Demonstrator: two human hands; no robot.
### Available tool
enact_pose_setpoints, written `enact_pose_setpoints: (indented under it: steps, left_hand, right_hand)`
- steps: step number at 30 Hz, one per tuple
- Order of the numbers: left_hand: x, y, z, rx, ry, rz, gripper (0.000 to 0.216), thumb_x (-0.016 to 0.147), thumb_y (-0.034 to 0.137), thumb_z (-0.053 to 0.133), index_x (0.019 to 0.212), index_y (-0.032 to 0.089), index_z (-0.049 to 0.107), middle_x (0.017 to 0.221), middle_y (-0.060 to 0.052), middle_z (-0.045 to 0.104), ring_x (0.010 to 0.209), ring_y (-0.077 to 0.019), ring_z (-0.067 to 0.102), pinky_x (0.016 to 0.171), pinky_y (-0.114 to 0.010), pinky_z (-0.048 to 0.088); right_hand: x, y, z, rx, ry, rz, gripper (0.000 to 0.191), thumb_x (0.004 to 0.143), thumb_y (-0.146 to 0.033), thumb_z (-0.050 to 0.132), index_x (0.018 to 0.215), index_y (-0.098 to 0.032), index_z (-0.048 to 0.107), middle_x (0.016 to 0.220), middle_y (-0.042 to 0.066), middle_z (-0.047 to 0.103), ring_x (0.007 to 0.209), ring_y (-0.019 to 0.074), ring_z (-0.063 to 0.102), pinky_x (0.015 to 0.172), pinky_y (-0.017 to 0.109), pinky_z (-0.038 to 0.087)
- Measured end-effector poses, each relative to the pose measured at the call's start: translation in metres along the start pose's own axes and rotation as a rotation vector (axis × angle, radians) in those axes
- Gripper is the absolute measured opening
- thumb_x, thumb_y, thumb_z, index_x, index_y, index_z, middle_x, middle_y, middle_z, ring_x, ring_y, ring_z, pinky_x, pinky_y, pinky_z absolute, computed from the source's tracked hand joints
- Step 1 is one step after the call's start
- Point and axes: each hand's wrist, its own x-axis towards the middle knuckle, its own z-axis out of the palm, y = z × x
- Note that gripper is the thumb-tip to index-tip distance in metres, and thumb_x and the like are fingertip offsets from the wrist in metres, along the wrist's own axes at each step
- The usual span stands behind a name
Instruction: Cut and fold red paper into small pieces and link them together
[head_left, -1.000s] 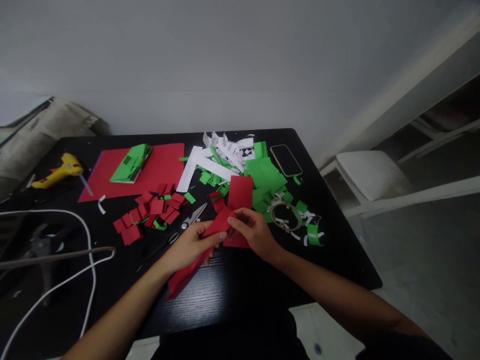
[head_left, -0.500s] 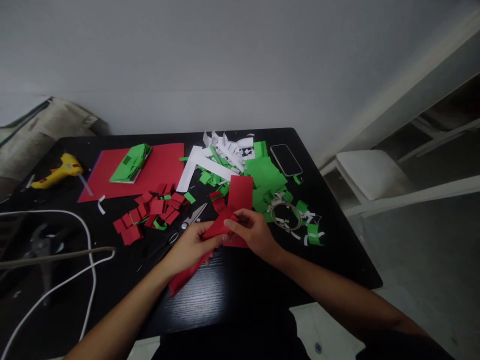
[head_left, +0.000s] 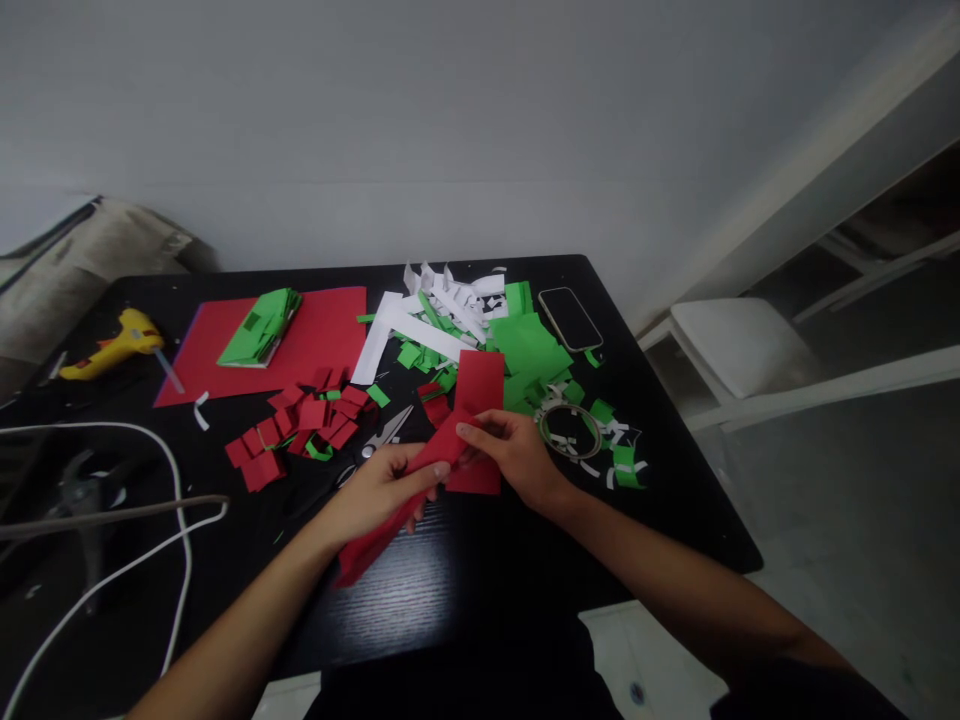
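A folded strip of red paper slants up from the table's front toward the middle, held between both hands. My left hand is closed round its middle, thumb on top. My right hand pinches the far end between thumb and fingers. Beneath that end lies a flat red paper piece, partly covered by the hand and the strip. Scissors rest open beside my left hand, their handles partly hidden. Small folded red paper pieces lie in a heap to the left.
On the black table are green paper scraps, white paper strips, a roll of tape, a phone, a red sheet under folded green paper, a yellow glue gun, pliers and a white cable.
The far end of the folded red strip has come up and slightly right, now extending straighter past my left hand. My right hand has shifted a little with it.
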Motion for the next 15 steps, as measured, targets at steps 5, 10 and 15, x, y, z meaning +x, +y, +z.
enact_pose_setpoints:
  steps: [5,10,15]
  left_hand:
    - [0.0002,-0.0022,0.0003,0.014,0.03,-0.011,0.04,0.088,0.055,0.07,0.084,0.015,0.064,0.067,0.004,0.058,0.044,-0.0081,0.056,0.041,-0.02,0.05]
    - [-0.0003,-0.0015,-0.0007,0.006,0.029,-0.025,0.039,0.088,0.053,0.071,0.085,0.015,0.063,0.065,0.004,0.058,0.045,-0.0081,0.055,0.041,-0.019,0.049]
    - [-0.0025,0.0019,-0.007,-0.041,-0.066,-0.008,0.034,0.087,0.048,0.074,0.087,0.015,0.063,0.073,0.001,0.065,0.052,-0.0091,0.061,0.049,-0.02,0.052]
  right_hand:
    - [0.0005,0.0008,-0.0002,0.029,0.0,0.024,0.037,0.064,-0.046,0.091,0.073,-0.015,0.072,0.06,0.001,0.075,0.051,0.0138,0.07,0.057,0.024,0.06]
    - [0.0014,0.0014,-0.0008,0.012,0.001,0.021,0.04,0.064,-0.048,0.091,0.074,-0.015,0.071,0.06,0.002,0.074,0.051,0.0145,0.07,0.056,0.025,0.06]
    - [0.003,0.0002,-0.0025,0.012,0.043,-0.023,0.037,0.066,-0.046,0.091,0.075,-0.016,0.071,0.06,0.001,0.074,0.052,0.0152,0.07,0.055,0.026,0.06]
